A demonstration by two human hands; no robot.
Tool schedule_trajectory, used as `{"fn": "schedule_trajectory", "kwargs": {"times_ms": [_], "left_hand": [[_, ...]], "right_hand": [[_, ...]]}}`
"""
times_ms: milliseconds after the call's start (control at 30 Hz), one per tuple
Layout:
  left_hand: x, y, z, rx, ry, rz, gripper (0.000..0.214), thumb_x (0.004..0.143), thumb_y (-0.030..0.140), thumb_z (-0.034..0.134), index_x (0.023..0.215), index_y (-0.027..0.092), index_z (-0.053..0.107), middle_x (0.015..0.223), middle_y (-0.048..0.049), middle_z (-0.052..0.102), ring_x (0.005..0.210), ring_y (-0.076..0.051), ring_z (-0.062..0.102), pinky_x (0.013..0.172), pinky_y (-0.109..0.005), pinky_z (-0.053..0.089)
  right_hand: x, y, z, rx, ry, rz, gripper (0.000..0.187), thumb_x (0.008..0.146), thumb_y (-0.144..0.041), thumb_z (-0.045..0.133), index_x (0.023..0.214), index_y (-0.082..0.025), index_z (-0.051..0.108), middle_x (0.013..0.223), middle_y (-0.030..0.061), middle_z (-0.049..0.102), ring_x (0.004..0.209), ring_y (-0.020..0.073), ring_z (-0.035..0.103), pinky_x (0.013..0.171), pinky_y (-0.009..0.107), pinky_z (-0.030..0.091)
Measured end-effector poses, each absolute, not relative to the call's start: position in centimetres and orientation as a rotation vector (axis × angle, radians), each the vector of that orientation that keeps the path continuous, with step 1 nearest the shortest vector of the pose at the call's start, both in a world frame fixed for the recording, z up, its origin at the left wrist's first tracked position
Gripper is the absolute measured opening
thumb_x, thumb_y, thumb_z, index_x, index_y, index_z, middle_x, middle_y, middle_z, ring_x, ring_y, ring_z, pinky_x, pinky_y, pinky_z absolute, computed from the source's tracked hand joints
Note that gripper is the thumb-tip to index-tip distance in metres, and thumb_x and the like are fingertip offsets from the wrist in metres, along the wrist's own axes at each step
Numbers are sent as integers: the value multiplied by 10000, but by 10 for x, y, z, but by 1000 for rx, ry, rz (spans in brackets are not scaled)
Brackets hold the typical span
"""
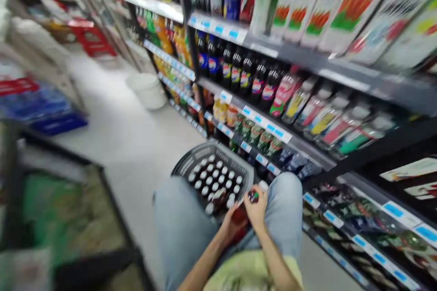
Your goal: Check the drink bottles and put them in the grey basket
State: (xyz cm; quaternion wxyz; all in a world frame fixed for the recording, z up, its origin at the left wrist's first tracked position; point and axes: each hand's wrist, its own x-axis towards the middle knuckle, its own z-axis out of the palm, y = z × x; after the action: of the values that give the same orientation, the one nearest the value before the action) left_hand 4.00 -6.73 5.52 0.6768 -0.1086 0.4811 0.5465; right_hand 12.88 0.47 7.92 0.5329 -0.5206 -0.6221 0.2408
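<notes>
I crouch in a shop aisle with a dark plastic basket (191,163) full of white-capped bottles (215,177) on the floor in front of my knees. My left hand (232,225) is wrapped round the body of a reddish bottle (241,223) between my legs. My right hand (256,207) is pinched on that bottle's top, near its cap. The picture is smeared by motion.
Shelves on the right carry dark soda bottles (239,72), juice cartons (307,4) and small bottles with blue price tags (269,127). A white bucket (146,91) stands further down the aisle. A red step stool (90,38) is at the far end. A blue crate (58,122) lies at left.
</notes>
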Motion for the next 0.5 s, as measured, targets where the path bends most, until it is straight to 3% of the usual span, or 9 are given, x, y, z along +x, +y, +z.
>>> {"fn": "schedule_trajectory", "kwargs": {"times_ms": [100,200,367,500], "left_hand": [[48,-65,41,-415,1075,1188,281,1038,393,586,1123,171,737,905,-87,788,833,-221,741,740,-288,565],[55,-51,20,-412,1037,1143,366,1098,414,479,1098,134,716,816,-80,738,687,-199,651,624,-266,491],[55,-51,0,-288,1032,1022,562,1102,467,331,1107,68,727,718,-124,670,560,-213,569,494,-286,356],[53,-58,-7,-153,941,859,755,1091,589,235,1132,23,733,726,-181,680,541,-255,592,467,-318,333]], "right_hand": [[144,2,59,-1338,-1526,740,330,857,-517,716,1080,-273,708,1156,131,718,1199,372,682,1126,604,523],[154,-2,46,-1265,-1573,884,322,903,-556,665,1018,-261,611,1199,149,687,1255,357,652,1172,601,480],[154,-2,47,-1191,-1267,1091,484,850,-624,727,1003,-295,406,1094,61,636,983,252,700,952,447,578],[148,18,54,-1254,-998,1386,515,742,-589,830,1009,-281,515,923,-6,672,796,199,657,790,343,566]]}}
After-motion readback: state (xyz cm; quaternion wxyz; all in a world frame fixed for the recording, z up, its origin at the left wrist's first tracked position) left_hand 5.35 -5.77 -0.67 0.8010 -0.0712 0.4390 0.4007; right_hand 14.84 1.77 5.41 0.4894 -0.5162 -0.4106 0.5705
